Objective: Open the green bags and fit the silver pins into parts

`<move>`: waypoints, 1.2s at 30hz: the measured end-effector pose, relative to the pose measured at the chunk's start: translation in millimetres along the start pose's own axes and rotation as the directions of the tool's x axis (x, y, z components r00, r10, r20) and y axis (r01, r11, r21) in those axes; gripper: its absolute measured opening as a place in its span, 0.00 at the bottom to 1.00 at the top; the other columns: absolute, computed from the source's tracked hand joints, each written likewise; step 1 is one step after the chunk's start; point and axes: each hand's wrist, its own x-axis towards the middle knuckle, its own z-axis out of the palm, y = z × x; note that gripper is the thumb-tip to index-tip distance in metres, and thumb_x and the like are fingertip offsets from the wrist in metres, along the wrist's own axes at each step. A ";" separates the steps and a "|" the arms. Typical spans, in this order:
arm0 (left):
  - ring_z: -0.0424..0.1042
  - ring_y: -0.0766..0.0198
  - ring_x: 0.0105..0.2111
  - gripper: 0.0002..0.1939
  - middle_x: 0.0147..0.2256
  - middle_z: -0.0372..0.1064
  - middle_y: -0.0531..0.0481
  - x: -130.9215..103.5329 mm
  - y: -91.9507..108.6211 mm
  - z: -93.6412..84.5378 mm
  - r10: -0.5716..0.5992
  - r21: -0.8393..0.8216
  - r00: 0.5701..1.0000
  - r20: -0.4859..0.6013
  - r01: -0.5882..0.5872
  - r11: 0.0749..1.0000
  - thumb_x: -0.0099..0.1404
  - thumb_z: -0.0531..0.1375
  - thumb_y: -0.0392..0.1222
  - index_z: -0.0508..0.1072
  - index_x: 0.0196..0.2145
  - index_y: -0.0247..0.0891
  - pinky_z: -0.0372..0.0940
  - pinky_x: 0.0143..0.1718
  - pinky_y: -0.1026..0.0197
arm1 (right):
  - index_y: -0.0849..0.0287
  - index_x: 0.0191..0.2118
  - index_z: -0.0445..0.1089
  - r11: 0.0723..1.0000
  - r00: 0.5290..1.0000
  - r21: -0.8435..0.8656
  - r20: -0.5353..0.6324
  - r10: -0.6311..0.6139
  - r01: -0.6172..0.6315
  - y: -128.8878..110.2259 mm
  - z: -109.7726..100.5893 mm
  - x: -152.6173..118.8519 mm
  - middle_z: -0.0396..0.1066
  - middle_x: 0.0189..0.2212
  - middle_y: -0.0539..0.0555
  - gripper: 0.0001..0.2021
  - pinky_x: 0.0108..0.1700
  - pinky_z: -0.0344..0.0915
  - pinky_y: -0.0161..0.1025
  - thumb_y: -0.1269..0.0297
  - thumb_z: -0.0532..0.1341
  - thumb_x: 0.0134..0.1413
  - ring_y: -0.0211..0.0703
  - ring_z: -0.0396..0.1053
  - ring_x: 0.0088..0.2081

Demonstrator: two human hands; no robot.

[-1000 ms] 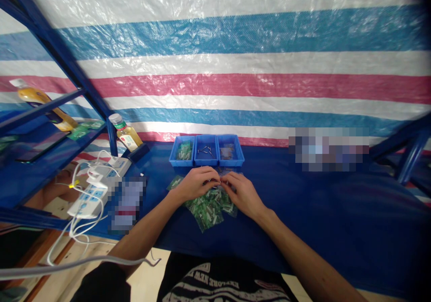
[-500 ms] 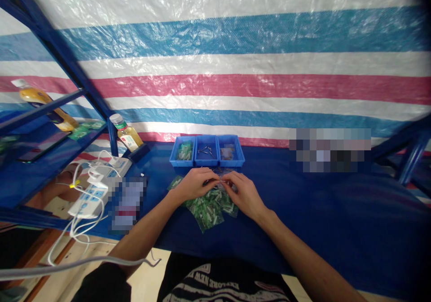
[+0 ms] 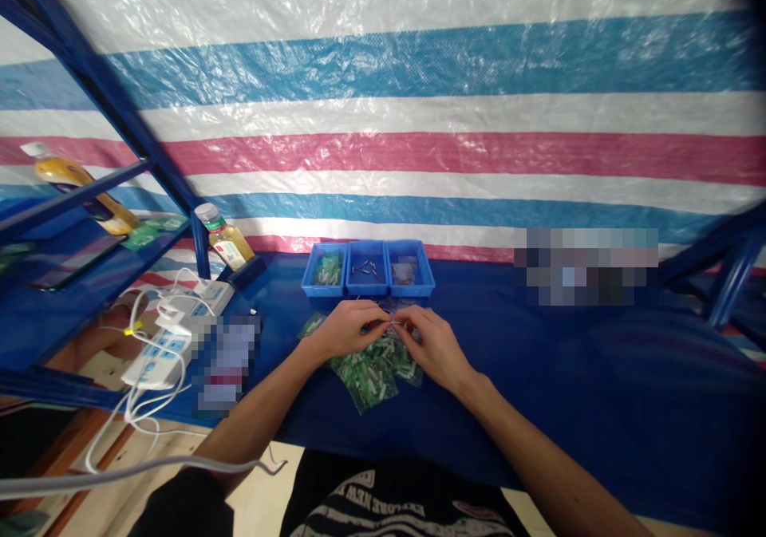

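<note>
My left hand [image 3: 353, 326] and my right hand [image 3: 428, 337] meet fingertip to fingertip over a pile of small green bags [image 3: 368, 377]. Between the pinched fingers is a thin, shiny metal piece [image 3: 396, 322], too small to make out fully. Just behind the hands stand three joined blue bins. The left bin [image 3: 324, 290] holds green bags, the middle bin [image 3: 367, 288] a few metal pins, and the right bin [image 3: 411, 290] small clear bags. More metal pieces lie partly hidden behind my fingers.
White power strips [image 3: 156, 357] with tangled cables lie on the left, near a blurred-out flat object [image 3: 230, 365]. A drink bottle [image 3: 226, 240] leans at the back left. Another bottle [image 3: 89, 190] lies on the side shelf. A pixelated patch [image 3: 586, 270] covers the back right.
Both hands hold nearly the same place, with only slight finger movement around the thin metal piece. The bins and the pile have not moved.
</note>
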 end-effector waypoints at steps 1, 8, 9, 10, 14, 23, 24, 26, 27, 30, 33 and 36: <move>0.73 0.64 0.35 0.10 0.34 0.74 0.47 0.0 0.0 -0.1 0.001 0.000 1.000 0.002 -0.001 1.000 0.74 0.56 0.39 0.77 0.40 0.35 0.65 0.39 0.63 | 0.53 0.45 0.71 1.000 1.000 0.000 -0.002 -0.002 0.002 0.0 -0.1 -0.1 0.74 0.34 0.52 0.04 0.41 0.66 0.42 0.67 0.60 0.68 0.46 0.71 0.35; 0.73 0.64 0.34 0.09 0.33 0.74 0.47 -0.3 0.4 0.4 0.013 -0.002 1.000 -0.007 -0.013 1.000 0.73 0.56 0.38 0.77 0.40 0.35 0.66 0.38 0.64 | 0.54 0.42 0.72 0.999 1.000 -0.022 0.009 -0.027 0.027 -0.8 -1.4 0.5 0.74 0.35 0.52 0.04 0.43 0.65 0.42 0.68 0.59 0.68 0.46 0.71 0.36; 0.73 0.64 0.34 0.09 0.32 0.73 0.47 -0.4 0.2 0.7 0.012 -0.002 1.000 -0.002 -0.012 1.000 0.72 0.56 0.38 0.77 0.40 0.35 0.65 0.38 0.64 | 0.54 0.42 0.72 0.999 1.000 -0.023 0.009 -0.027 0.027 -1.1 -1.5 0.6 0.74 0.35 0.52 0.04 0.42 0.65 0.42 0.68 0.59 0.68 0.46 0.71 0.36; 0.72 0.64 0.33 0.09 0.32 0.73 0.48 -0.4 0.0 1.1 0.012 -0.003 1.000 0.002 -0.012 1.000 0.72 0.56 0.38 0.77 0.40 0.35 0.65 0.38 0.64 | 0.54 0.42 0.72 0.999 1.000 -0.023 0.011 -0.027 0.027 -1.3 -1.4 0.7 0.74 0.35 0.52 0.04 0.43 0.65 0.42 0.68 0.59 0.68 0.46 0.71 0.36; 0.72 0.65 0.33 0.09 0.32 0.73 0.48 -0.2 -0.5 2.2 0.015 0.001 1.000 -0.018 -0.015 1.000 0.71 0.57 0.37 0.77 0.39 0.35 0.65 0.38 0.64 | 0.54 0.42 0.71 1.000 1.000 -0.015 0.015 -0.023 0.023 -1.8 -0.8 0.5 0.74 0.35 0.52 0.04 0.42 0.64 0.42 0.67 0.58 0.69 0.46 0.70 0.36; 0.72 0.65 0.32 0.09 0.31 0.72 0.48 0.3 0.0 -0.2 0.024 0.012 1.000 -0.008 -0.024 1.000 0.71 0.56 0.38 0.77 0.38 0.36 0.65 0.37 0.64 | 0.54 0.43 0.71 1.000 1.000 0.004 0.016 -0.016 0.016 -2.2 -1.4 0.1 0.74 0.35 0.52 0.04 0.42 0.65 0.43 0.65 0.58 0.70 0.46 0.71 0.36; 0.72 0.65 0.32 0.09 0.31 0.72 0.48 0.0 -0.4 0.0 0.022 0.013 1.000 -0.009 -0.022 1.000 0.71 0.56 0.38 0.78 0.39 0.36 0.65 0.37 0.64 | 0.54 0.43 0.71 1.000 1.000 0.006 0.014 -0.013 0.013 -2.0 -1.2 -0.1 0.74 0.35 0.52 0.04 0.42 0.65 0.43 0.66 0.59 0.69 0.46 0.70 0.36; 0.72 0.65 0.33 0.09 0.32 0.72 0.48 -0.6 -0.8 0.4 0.020 0.014 1.000 -0.009 -0.019 1.000 0.71 0.56 0.38 0.78 0.39 0.36 0.65 0.37 0.64 | 0.54 0.44 0.70 1.000 1.000 0.006 0.006 -0.011 0.011 -1.6 -0.8 -0.4 0.74 0.35 0.52 0.03 0.42 0.65 0.43 0.67 0.60 0.68 0.46 0.70 0.35; 0.72 0.65 0.33 0.09 0.32 0.72 0.48 -0.8 -0.9 0.5 0.018 0.014 1.000 -0.007 -0.018 1.000 0.71 0.56 0.38 0.78 0.39 0.36 0.65 0.37 0.64 | 0.54 0.45 0.70 1.000 1.000 0.004 0.003 -0.014 0.014 -1.4 -0.7 -0.5 0.74 0.35 0.52 0.03 0.42 0.65 0.43 0.68 0.60 0.67 0.46 0.70 0.36; 0.72 0.65 0.33 0.10 0.32 0.73 0.48 -0.9 -0.4 0.0 0.021 0.017 1.000 -0.002 -0.021 1.000 0.71 0.56 0.38 0.78 0.39 0.36 0.65 0.37 0.64 | 0.54 0.44 0.70 1.000 1.000 -0.005 0.005 -0.030 0.030 -1.1 -0.8 -0.5 0.74 0.35 0.52 0.05 0.42 0.64 0.42 0.69 0.59 0.67 0.46 0.70 0.36; 0.72 0.65 0.32 0.10 0.32 0.73 0.47 -0.5 0.4 -0.8 0.025 0.029 1.000 -0.006 -0.024 0.999 0.71 0.56 0.38 0.78 0.38 0.36 0.65 0.37 0.64 | 0.53 0.43 0.71 1.000 1.000 -0.002 0.005 -0.025 0.026 -1.5 -1.3 -0.2 0.74 0.35 0.52 0.05 0.42 0.64 0.42 0.69 0.59 0.68 0.46 0.70 0.35; 0.72 0.65 0.32 0.09 0.32 0.73 0.48 -0.1 0.5 -1.0 0.028 0.031 1.000 -0.004 -0.028 0.999 0.71 0.56 0.37 0.78 0.38 0.36 0.64 0.36 0.65 | 0.53 0.43 0.71 1.000 1.000 -0.001 0.010 -0.017 0.017 -1.8 -1.6 -0.2 0.74 0.34 0.52 0.05 0.42 0.65 0.43 0.67 0.58 0.69 0.47 0.70 0.35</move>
